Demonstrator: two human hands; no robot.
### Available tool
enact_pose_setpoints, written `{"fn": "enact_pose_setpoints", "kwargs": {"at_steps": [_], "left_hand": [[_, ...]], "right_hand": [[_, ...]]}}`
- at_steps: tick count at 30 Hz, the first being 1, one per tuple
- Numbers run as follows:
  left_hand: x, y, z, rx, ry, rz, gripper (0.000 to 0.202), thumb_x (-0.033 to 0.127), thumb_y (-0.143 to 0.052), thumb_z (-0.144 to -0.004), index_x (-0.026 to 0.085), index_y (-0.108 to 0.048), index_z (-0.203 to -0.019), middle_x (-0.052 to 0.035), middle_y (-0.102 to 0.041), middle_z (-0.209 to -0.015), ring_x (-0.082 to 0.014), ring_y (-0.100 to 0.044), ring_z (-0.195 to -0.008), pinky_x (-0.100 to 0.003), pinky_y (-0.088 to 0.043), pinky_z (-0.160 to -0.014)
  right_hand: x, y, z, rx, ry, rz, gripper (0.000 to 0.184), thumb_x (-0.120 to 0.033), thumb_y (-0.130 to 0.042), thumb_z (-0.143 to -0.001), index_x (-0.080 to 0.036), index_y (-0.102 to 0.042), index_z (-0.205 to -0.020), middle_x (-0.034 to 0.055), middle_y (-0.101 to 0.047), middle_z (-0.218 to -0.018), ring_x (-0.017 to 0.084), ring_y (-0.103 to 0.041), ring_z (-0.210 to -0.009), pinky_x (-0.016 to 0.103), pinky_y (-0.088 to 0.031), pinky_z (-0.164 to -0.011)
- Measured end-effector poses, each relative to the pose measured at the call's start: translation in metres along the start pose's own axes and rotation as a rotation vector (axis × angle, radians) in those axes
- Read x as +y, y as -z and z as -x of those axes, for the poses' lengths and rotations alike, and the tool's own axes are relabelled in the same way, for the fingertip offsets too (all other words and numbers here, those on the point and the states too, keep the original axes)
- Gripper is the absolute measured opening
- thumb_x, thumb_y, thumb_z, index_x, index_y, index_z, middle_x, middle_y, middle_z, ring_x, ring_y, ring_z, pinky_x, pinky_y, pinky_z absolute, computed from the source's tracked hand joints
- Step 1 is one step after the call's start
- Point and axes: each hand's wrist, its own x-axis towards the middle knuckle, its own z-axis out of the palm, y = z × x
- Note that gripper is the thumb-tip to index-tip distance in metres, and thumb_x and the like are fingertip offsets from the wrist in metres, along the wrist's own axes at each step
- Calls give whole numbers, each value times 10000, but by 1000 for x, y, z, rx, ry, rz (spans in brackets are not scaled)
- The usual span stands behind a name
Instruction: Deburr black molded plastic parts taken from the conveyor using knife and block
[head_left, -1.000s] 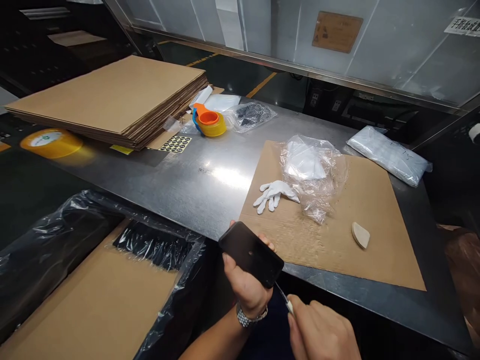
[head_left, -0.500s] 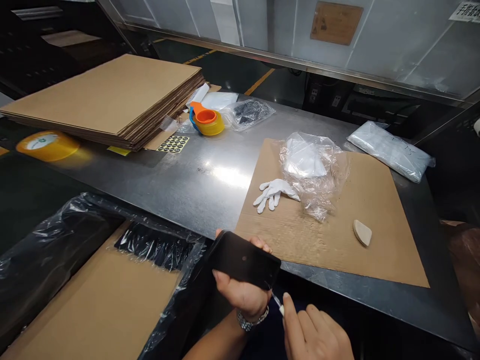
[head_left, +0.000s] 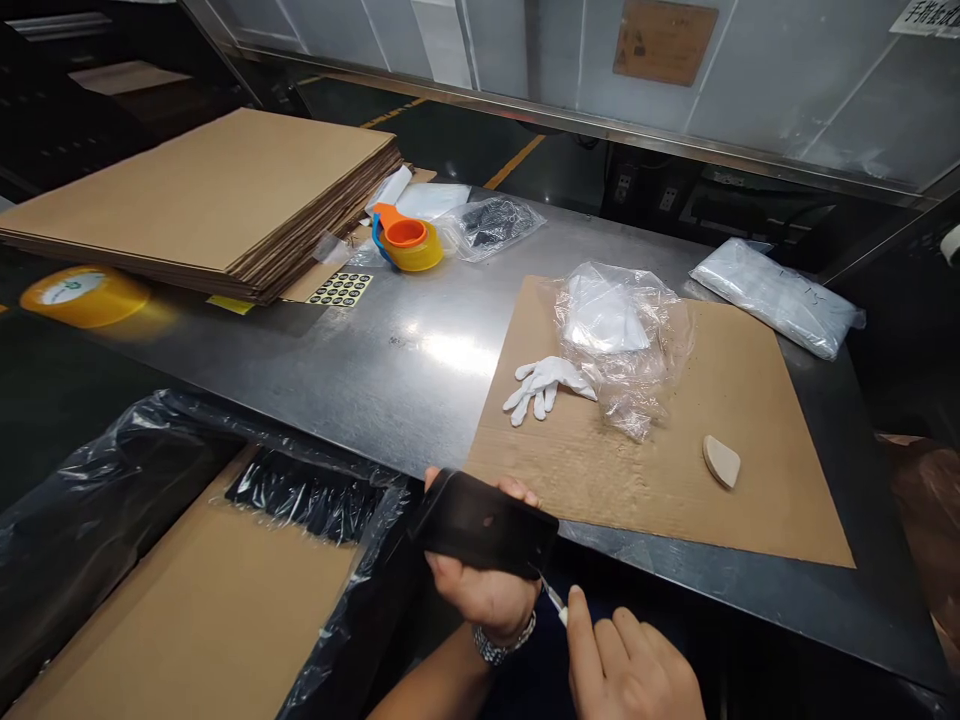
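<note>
My left hand point(head_left: 491, 598), with a metal watch at its wrist, grips a black rectangular piece point(head_left: 480, 525) from below, fingertips showing past its far edge. A small round mark or hole shows near the middle of its face. My right hand point(head_left: 626, 660) is closed on a slim white-handled tool with a pointed metal tip point(head_left: 553, 596), possibly a craft knife. That tip meets the piece's near right corner; whether it cuts in is too small to tell. Beyond my hands, a white glove point(head_left: 547, 385) and a tan wedge-shaped pad point(head_left: 721, 461) lie on a cardboard sheet point(head_left: 757, 400).
A steel table point(head_left: 360, 365) carries stacked cardboard point(head_left: 210, 190), an orange tape dispenser point(head_left: 409, 240), a yellow tape roll point(head_left: 82, 296), a sticker sheet point(head_left: 341, 290) and clear plastic bags point(head_left: 634, 325). At lower left stands a plastic-lined box point(head_left: 172, 600) with cardboard inside.
The black piece has tilted a little in my left hand, showing more of its near edge. The tool tip stays at the same corner. The whole view has shifted slightly.
</note>
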Motion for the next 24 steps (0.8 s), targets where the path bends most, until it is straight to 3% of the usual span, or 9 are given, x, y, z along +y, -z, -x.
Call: {"fn": "enact_pose_setpoints", "kwargs": {"at_steps": [5,10,12,17,20,24], "left_hand": [[2,-3,4,73,139,-56,390,485,-447,-799,369,-550,-1158,6,-615,-702,-159,-555,-633,-274,-475,-589],[1,-1,1,146,360,-106,472,556,-471,-776,295,-558,-1160,3,-626,-706,-144,-571,-593,-249,-474,-543],[2,-1,-1,158,416,-112,465,560,-470,-773,246,-597,-1092,-6,-621,-680,-141,-566,-563,-243,-469,-513],[5,-2,-7,160,628,-127,469,555,-418,-791,143,-640,-764,-43,-627,-634,-139,-574,-541,-227,-474,-499],[7,-3,-8,148,716,-128,441,521,-422,-799,136,-630,-736,-48,-629,-617,-139,-577,-529,-221,-472,-490],[8,-4,-7,130,740,-117,431,512,-440,-788,128,-631,-739,-51,-625,-613,-141,-577,-526,-218,-466,-481]], "right_hand": [[0,8,-4,-70,-39,10,290,23,-401,-822,-85,-667,-866,-7,-460,-473,100,-439,-450,256,-271,-461],[11,7,-1,-53,-17,28,242,-43,-422,-839,-70,-655,-898,-10,-453,-485,109,-451,-454,269,-278,-468],[17,6,1,-50,-44,8,234,-69,-421,-842,-72,-647,-901,-9,-461,-499,115,-457,-459,270,-294,-467],[29,3,4,-193,-127,-127,351,-96,-266,-909,-108,-592,-1039,19,-523,-617,107,-514,-516,216,-321,-426],[34,2,4,-155,-129,-96,396,-118,-206,-940,-106,-589,-1041,11,-517,-592,101,-509,-485,217,-323,-427],[37,5,4,-153,-104,-71,341,-270,-313,-960,-132,-602,-1078,-10,-501,-573,102,-499,-482,239,-336,-473]]}}
